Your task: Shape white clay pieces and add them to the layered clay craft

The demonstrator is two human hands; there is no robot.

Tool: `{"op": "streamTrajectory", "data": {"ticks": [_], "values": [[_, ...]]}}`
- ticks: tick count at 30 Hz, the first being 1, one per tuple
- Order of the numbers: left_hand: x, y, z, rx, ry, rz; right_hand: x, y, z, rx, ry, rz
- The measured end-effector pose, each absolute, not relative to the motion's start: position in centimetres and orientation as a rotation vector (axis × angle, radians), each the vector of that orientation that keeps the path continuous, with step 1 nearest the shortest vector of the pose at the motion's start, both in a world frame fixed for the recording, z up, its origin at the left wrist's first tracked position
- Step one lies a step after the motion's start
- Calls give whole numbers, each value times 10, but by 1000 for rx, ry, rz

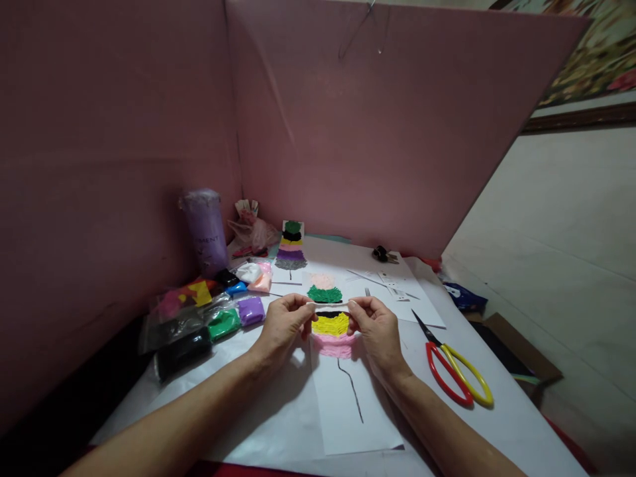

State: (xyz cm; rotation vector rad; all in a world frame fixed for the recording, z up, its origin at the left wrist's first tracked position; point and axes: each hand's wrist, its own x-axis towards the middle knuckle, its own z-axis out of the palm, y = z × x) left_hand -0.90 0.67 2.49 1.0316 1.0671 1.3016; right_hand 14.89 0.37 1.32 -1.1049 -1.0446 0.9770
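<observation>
A thin white strip (330, 307) is stretched level between my two hands, above a white sheet (358, 424). My left hand (288, 324) pinches its left end, and my right hand (376, 329) pinches the right end. Under the strip, the sheet carries textured bands: pale peach at the top, then green (324, 293), black, yellow (330, 324) and pink (334, 346). A dark wavy line (354, 384) runs down below the pink band. The strip hides part of the middle of the banded shape.
Scissors (454, 371) with red and yellow handles lie at the right. Packets of coloured material, including green (223, 323) and purple (251, 310), are at the left, near a purple cylinder (205, 232). A finished-looking banded card (291, 252) stands behind. Pink panels (348, 132) enclose the back and left.
</observation>
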Motion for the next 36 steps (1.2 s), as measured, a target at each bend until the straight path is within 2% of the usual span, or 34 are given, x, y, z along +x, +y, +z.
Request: {"op": "streamTrajectory", "data": {"ticks": [8,25,36], "values": [[-14,9,22,992,1041,1318,154,9,7,-1119,-991,966],[-14,9,12,1062,922,1156,145,-2,10,-962,-1234,1190],[-15,7,15,1175,891,1016,143,-5,14,-945,-1291,1203]]}}
